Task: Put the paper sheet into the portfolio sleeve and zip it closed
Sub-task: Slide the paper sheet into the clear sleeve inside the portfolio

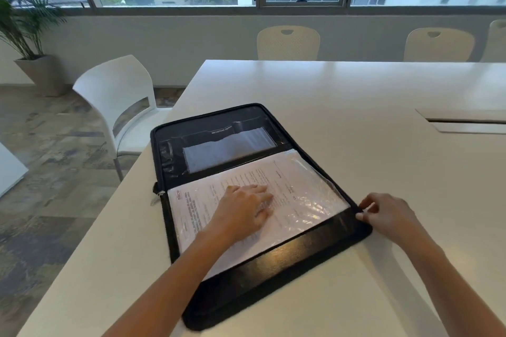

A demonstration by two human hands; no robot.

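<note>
A black zip portfolio [287, 262] lies open on the white table [342, 90], turned slightly to the left. Its near half carries a clear plastic sleeve [315, 200] with the printed paper sheet [197, 210] inside it. My left hand [243, 212] rests flat on the sleeve, fingers spread over the print. My right hand [386, 213] pinches the portfolio's right edge near the sleeve's corner, thumb and fingers closed on it. The far half [213, 128] shows a clear inner pocket [227, 152]. A zipper pull [157, 194] hangs at the left spine.
A white chair [120, 107] stands at the table's left side. Cream chairs [287, 42] line the far edge. A cable hatch [465, 122] is set in the tabletop at right. A potted plant [24, 35] stands by the window at far left.
</note>
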